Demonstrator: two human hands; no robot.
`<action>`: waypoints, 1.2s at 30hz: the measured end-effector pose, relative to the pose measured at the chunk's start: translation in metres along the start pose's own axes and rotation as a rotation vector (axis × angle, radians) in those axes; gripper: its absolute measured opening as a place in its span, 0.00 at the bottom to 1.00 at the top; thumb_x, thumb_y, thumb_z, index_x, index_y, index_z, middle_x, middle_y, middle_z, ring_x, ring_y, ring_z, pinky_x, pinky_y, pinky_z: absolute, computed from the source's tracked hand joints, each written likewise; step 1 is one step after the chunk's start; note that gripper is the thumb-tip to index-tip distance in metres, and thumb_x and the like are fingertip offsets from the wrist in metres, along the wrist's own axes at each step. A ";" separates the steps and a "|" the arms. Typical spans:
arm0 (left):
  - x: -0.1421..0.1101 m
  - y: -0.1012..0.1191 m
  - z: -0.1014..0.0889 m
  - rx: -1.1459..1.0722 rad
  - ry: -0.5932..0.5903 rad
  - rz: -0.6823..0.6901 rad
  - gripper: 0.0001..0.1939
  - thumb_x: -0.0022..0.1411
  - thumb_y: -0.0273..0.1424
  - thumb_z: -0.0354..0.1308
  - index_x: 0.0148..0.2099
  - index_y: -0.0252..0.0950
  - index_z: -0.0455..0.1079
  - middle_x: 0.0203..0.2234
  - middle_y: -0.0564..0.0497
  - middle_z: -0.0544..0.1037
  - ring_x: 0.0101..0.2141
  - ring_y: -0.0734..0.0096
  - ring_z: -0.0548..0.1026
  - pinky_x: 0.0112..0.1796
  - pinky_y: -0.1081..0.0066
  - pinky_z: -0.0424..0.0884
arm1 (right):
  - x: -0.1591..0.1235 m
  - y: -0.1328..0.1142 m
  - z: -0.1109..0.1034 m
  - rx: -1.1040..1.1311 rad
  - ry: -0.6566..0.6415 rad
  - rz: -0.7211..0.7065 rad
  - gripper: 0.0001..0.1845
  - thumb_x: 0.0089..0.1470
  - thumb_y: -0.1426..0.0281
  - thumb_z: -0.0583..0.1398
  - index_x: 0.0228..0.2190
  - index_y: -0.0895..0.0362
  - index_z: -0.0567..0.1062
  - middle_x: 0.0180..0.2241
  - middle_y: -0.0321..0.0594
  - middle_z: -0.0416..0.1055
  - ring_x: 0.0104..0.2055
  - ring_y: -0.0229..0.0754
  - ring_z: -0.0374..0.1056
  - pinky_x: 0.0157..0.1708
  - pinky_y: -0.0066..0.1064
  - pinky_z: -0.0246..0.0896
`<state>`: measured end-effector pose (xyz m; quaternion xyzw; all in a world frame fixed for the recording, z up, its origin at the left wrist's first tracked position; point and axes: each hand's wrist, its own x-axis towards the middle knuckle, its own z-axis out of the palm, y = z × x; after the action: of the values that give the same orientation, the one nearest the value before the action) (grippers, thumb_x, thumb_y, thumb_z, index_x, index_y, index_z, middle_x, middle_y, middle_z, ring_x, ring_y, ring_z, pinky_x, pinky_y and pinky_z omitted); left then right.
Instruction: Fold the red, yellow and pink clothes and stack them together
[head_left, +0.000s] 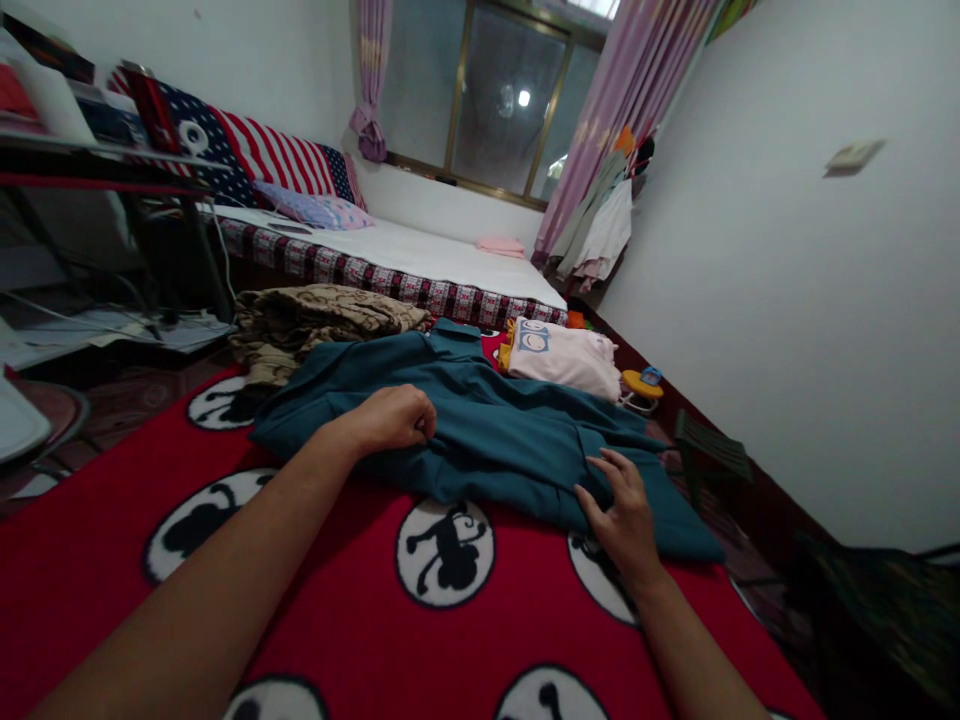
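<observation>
A teal shirt (487, 420) lies spread on a red blanket (360, 600) printed with black-and-white round figures. My left hand (394, 418) is closed in a pinch on the shirt's near edge, gripping the fabric. My right hand (619, 505) rests on the shirt's lower right part with its fingers spread flat on the cloth.
A brown patterned garment (315, 320) lies bunched behind the shirt at left, a folded pink garment (562, 358) at right. Behind are a second bed (420, 260) with a pillow and a window with pink curtains. A white wall runs along the right, and a desk (97, 170) stands at left.
</observation>
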<state>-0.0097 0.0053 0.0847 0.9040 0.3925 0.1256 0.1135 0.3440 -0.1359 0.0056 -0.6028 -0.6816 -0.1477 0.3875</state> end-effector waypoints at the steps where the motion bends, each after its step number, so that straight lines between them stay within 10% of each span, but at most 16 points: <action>1: 0.000 0.000 -0.002 -0.018 -0.008 -0.010 0.09 0.46 0.25 0.61 0.27 0.45 0.78 0.25 0.57 0.78 0.27 0.70 0.74 0.28 0.74 0.61 | 0.000 0.002 0.001 0.024 -0.011 0.017 0.13 0.54 0.67 0.60 0.43 0.54 0.74 0.50 0.48 0.67 0.53 0.50 0.65 0.54 0.47 0.61; 11: -0.015 0.000 -0.039 -0.265 -0.056 0.001 0.13 0.52 0.32 0.57 0.37 0.33 0.79 0.27 0.50 0.78 0.29 0.71 0.71 0.29 0.76 0.63 | 0.008 0.007 -0.019 0.143 0.400 0.198 0.03 0.52 0.70 0.62 0.28 0.56 0.76 0.41 0.42 0.75 0.38 0.43 0.71 0.38 0.34 0.65; 20: -0.019 -0.001 -0.037 -0.147 -0.370 -0.140 0.16 0.50 0.39 0.63 0.37 0.33 0.80 0.29 0.49 0.80 0.32 0.69 0.75 0.31 0.77 0.65 | 0.004 -0.005 -0.029 -0.014 0.098 -0.068 0.06 0.56 0.71 0.59 0.35 0.53 0.77 0.43 0.42 0.74 0.48 0.49 0.67 0.53 0.46 0.58; 25: -0.028 -0.008 -0.025 -0.129 -0.383 -0.133 0.22 0.53 0.44 0.62 0.46 0.36 0.78 0.38 0.48 0.80 0.37 0.67 0.76 0.35 0.77 0.67 | 0.002 -0.022 -0.019 0.155 -0.362 -0.210 0.16 0.56 0.64 0.61 0.47 0.50 0.74 0.53 0.44 0.68 0.55 0.49 0.64 0.53 0.43 0.61; 31: -0.065 -0.016 0.005 -0.076 -0.207 0.031 0.27 0.52 0.45 0.64 0.53 0.41 0.74 0.47 0.46 0.73 0.48 0.61 0.71 0.51 0.69 0.66 | 0.000 -0.020 -0.011 0.144 -0.450 -0.185 0.16 0.52 0.62 0.63 0.43 0.53 0.73 0.51 0.46 0.67 0.53 0.50 0.65 0.52 0.42 0.63; 36: -0.101 -0.023 0.014 0.122 -0.068 0.077 0.32 0.50 0.27 0.62 0.60 0.43 0.68 0.58 0.45 0.66 0.57 0.57 0.66 0.57 0.61 0.61 | -0.001 -0.021 -0.017 0.076 -0.491 -0.226 0.27 0.44 0.76 0.58 0.49 0.53 0.70 0.55 0.45 0.66 0.57 0.50 0.62 0.56 0.45 0.59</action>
<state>-0.0878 -0.0550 0.0502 0.9274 0.3603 0.0747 0.0665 0.3307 -0.1523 0.0218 -0.5256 -0.8232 -0.0139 0.2141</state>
